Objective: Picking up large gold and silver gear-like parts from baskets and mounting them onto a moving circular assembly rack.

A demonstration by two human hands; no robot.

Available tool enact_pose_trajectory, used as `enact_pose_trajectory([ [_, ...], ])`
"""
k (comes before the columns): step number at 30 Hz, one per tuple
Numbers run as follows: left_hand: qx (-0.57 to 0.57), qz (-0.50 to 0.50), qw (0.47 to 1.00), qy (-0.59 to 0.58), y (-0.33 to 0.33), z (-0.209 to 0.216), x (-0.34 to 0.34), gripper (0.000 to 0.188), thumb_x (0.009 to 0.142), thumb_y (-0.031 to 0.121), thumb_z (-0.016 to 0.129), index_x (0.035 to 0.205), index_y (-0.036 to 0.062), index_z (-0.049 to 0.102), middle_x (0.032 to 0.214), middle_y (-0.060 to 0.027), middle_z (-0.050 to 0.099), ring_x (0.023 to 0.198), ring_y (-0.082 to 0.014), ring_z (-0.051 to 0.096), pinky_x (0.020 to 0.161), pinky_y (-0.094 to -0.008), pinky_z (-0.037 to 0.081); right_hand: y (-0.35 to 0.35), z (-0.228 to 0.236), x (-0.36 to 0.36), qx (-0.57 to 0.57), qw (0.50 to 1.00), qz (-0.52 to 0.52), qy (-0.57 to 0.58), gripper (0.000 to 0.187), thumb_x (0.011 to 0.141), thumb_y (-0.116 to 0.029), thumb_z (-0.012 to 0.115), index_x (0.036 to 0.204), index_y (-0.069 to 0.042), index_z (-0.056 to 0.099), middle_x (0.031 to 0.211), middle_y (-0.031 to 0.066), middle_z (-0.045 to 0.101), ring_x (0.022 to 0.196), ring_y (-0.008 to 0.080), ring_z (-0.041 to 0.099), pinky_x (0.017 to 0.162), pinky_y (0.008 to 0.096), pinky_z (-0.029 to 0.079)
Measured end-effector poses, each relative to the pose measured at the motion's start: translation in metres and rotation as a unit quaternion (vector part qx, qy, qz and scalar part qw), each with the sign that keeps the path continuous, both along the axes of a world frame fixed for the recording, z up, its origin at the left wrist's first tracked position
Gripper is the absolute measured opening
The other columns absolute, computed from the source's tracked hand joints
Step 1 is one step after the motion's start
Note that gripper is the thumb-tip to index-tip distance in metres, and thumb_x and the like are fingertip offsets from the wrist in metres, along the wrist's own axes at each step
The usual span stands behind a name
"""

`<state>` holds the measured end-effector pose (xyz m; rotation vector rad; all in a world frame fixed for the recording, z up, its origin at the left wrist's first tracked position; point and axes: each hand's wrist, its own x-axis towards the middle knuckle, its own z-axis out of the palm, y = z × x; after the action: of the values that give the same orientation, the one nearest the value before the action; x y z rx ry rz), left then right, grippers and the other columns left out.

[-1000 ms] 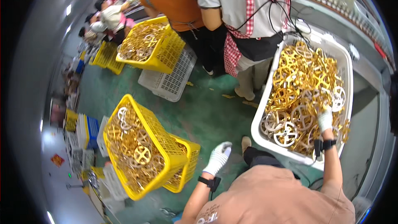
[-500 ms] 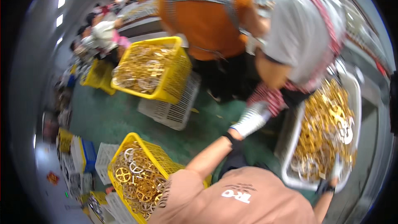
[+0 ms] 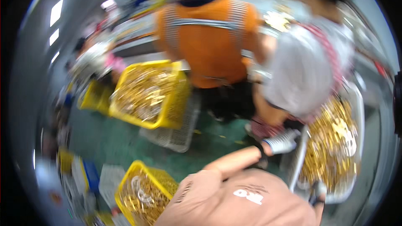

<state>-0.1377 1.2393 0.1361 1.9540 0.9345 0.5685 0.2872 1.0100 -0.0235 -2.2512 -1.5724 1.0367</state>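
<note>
A white tub [image 3: 357,142] full of gold-coloured metal pieces [image 3: 328,155] stands at my right. My left hand [image 3: 282,142], in a pale glove with a dark band at the wrist, reaches toward the tub's left rim. Its fingers look stretched out, with nothing visible in them; whether they touch the rim I cannot tell. My right hand [image 3: 320,189], also in a pale glove, is at the tub's near end, beside the metal pieces. Blur hides its fingers and anything they may hold.
A person in an orange shirt [image 3: 209,46] and one in a grey top [image 3: 303,71] stand close ahead at a worktable. Yellow baskets [image 3: 171,115] [image 3: 121,192] of gold-coloured parts stand at the left. A grey crate [image 3: 180,136] lies under the farther one on the green floor [image 3: 163,155].
The whole view has shifted and blurred. My left hand has moved right, closer to the white tub's rim. My right hand has come nearer to me, toward the tub's near end.
</note>
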Motion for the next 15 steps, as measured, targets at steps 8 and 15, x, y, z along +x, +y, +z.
enact_pose_trajectory([
  [8,0.143,-0.027,0.989,-0.039,0.037,0.000,0.057,0.052,0.080,0.010,0.059,0.129,0.0012,0.047,0.129,-0.0204,0.050,0.121,-0.0349,0.047,0.105,-0.0397,0.036,0.047,0.040,-0.027,0.021,0.986,-0.061,-0.154,0.036,0.087,-0.030,0.061,0.113,-0.007,0.063,0.113,0.0133,0.065,0.106,0.0291,0.059,0.093,0.0358,0.045],
  [15,-0.103,-0.062,0.990,0.078,0.025,-0.021,0.070,0.035,0.089,0.018,0.056,0.120,0.0016,0.057,0.104,-0.0159,0.065,0.103,-0.0260,0.061,0.091,-0.0355,0.047,0.066,0.128,-0.074,0.094,0.710,-0.481,0.506,0.042,0.089,-0.049,0.060,0.093,-0.007,0.060,0.061,-0.0002,0.054,0.062,0.0149,0.060,0.059,0.0300,0.049],
])
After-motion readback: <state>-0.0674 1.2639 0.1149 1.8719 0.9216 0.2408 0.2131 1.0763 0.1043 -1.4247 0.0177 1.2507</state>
